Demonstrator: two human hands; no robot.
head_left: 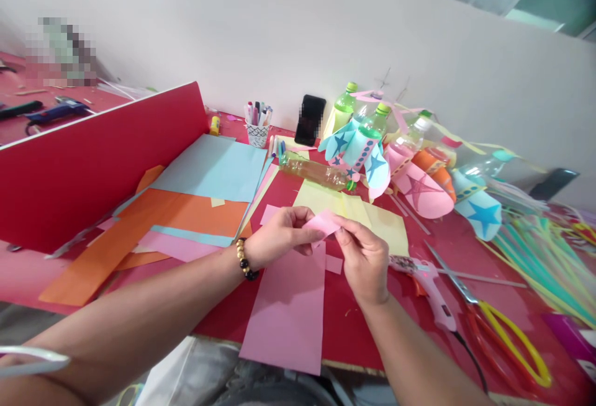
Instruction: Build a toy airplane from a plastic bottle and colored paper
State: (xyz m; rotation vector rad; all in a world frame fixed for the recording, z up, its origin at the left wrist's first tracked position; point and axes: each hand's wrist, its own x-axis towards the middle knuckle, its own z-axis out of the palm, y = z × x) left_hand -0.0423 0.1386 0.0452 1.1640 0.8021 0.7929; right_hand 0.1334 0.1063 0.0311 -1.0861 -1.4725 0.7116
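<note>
A small piece of pink paper (325, 222) is pinched between both hands over the red table. My left hand (279, 235), with a beaded bracelet at its wrist, has thumb and fingers closed on the paper's left part. The fingertips of my right hand (365, 257) grip its right end. Below them a long pink sheet (287, 313) reaches past the table's front edge. A short pink strip (334, 264) lies beside that sheet, near my right hand. Pale yellow paper (388, 226) is spread just beyond my hands, and a clear plastic bottle (316, 171) lies on its side behind it.
At right are a glue gun (433, 291), long scissors (465, 291) and thin coloured strips (531, 257). Bottles decorated with paper (365, 145) stand at the back beside a phone (310, 120) and pen cup (257, 135). Blue (216, 167) and orange sheets (190, 210) lie by a red partition (116, 164).
</note>
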